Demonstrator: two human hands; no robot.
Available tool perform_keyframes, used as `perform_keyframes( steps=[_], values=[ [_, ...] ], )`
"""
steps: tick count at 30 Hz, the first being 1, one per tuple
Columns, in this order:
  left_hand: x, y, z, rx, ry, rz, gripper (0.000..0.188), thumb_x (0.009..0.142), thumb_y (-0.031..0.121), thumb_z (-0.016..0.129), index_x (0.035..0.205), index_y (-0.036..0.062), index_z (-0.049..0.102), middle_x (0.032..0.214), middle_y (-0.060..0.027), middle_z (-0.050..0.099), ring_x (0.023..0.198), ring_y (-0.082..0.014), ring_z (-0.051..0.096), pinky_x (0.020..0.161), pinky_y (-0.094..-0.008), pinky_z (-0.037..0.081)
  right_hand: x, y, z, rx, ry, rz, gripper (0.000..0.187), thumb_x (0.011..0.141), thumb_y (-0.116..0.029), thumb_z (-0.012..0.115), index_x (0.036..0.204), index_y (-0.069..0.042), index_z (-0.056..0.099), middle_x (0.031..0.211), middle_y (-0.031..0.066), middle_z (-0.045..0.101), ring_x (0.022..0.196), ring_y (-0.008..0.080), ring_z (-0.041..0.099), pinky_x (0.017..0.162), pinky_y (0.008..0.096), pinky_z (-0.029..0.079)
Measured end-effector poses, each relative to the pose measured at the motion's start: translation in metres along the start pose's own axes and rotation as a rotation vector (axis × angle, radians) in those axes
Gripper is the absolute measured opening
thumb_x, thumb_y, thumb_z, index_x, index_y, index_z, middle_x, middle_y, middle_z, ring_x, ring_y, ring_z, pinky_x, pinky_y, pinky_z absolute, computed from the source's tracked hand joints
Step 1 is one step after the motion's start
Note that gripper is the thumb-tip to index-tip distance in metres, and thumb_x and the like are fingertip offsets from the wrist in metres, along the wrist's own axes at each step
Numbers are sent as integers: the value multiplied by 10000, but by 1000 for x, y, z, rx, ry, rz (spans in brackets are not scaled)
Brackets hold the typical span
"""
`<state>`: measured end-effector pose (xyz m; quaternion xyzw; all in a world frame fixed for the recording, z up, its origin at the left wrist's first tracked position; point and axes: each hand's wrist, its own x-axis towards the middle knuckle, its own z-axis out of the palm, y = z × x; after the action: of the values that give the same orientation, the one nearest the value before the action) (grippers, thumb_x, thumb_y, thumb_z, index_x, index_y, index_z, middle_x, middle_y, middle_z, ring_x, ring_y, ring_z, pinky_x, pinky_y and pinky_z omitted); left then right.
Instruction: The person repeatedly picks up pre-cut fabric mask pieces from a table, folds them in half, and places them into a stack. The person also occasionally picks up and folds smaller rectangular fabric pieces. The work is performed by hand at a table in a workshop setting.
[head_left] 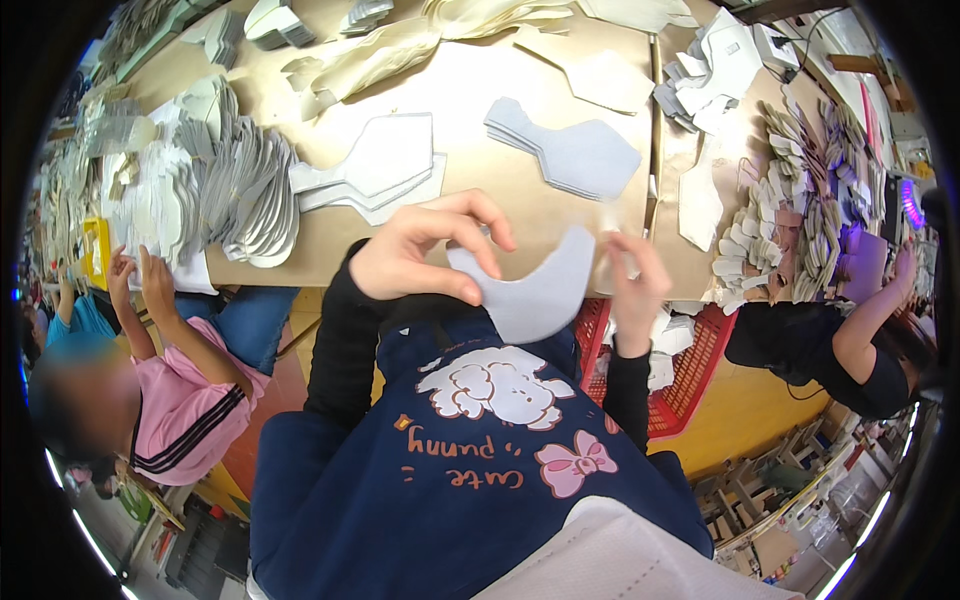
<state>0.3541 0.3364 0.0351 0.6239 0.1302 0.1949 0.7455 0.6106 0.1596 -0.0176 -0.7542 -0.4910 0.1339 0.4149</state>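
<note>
While two hands (425,255) (635,285) pinch one grey cutout (535,290) — perhaps single-layered, table (500,90) behind

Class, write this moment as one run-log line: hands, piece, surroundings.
left hand: pinches grey piece | right hand: at its other end | piece: curved, above lap | table: grey stack ahead

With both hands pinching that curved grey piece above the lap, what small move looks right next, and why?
Probably lower the curved grey piece forward onto the stack of grey cut pieces on the table. The left hand pinches its left tip and the right hand its right edge, so it hangs free in the air, short of the table edge, with that similar-coloured stack straight ahead.
</note>
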Motion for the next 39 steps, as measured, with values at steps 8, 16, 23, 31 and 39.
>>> perform_keyframes(
  steps=[8,16,23,31,39],
  values=[
    [8,-86,43,873,295,76,254,827,98,742,1076,94,691,1259,-100,602,1200,-310,542,992,-412,452,24,-9,-73,520,326,-14,285,977,38,581,1262,37,604,857,57,630,733,129,560,677,252,475],
    [-41,-90,29,1185,438,96,267,800,55,721,1058,127,720,1004,-15,617,948,-228,603,881,-383,456,30,-64,-48,696,-516,504,486,892,61,666,1369,24,578,895,29,669,771,63,614,677,186,447],
    [-56,-102,32,1236,391,114,321,766,54,717,1074,138,740,909,-8,592,872,-195,593,833,-359,452,27,-58,48,569,-760,660,234,894,-31,736,1109,60,723,846,85,751,747,82,667,668,207,503],
    [-53,-104,30,1205,407,132,358,766,58,726,1110,155,741,904,5,581,884,-187,592,829,-354,446,40,-54,66,390,-689,772,195,879,-106,770,981,59,749,784,86,739,660,70,648,574,211,479],
    [-52,-104,30,1192,416,127,358,773,60,730,1118,158,740,894,6,578,877,-186,589,824,-354,448,43,-50,77,312,-674,713,199,881,-149,767,866,50,757,698,26,679,586,58,566,538,215,410]
  ],
)
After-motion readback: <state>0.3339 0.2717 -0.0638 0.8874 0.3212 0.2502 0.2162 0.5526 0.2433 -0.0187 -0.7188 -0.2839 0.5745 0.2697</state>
